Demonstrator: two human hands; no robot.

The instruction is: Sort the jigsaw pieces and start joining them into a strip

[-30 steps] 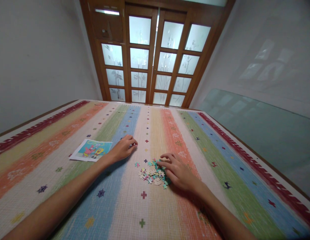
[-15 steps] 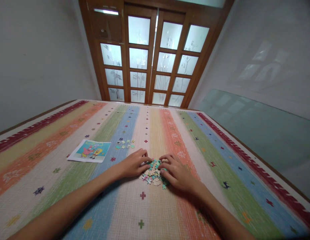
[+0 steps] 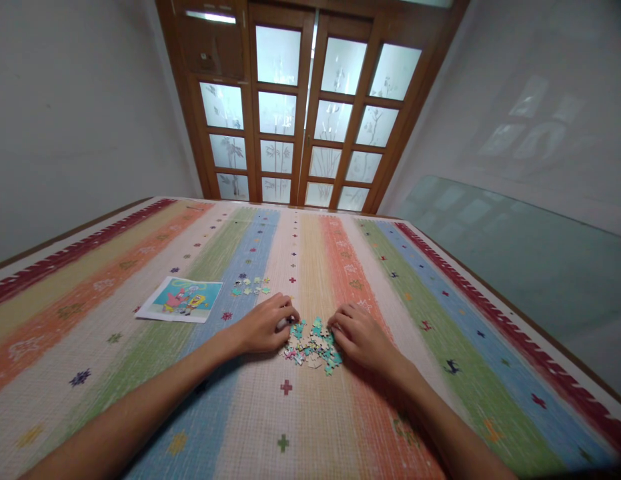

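A loose heap of small cardboard jigsaw pieces (image 3: 313,348), some teal or pink, others showing beige, lies on a woven tablecloth with stripes of orange, yellow, green, blue and off-white (image 3: 255,427). The heap sits midway between the left and right edges of the surface, well apart from the far edge.

The person's bare left hand (image 3: 265,325) is at the heap's left side, its fingers curled inward and partly closed, the fingertips at the pieces; whether it grips one cannot be told. The bare right hand (image 3: 363,335) is at the opposite side, its fingers bent and close together, the fingertips just beside teal pieces; whether anything is pinched between them is hidden.

A smaller spread of pale green and yellowish jigsaw pieces (image 3: 251,287) lies beyond the left hand, nearer the far edge, mostly on a blue stripe. Left of it, toward the left edge, a rectangular white paper sheet printed with pink and yellow cartoon figures on teal (image 3: 181,301) lies flat.

Beyond the far edge stand brown wooden doors with frosted glass panes (image 3: 334,97). A pale green panel (image 3: 515,230) runs along outside the right edge.
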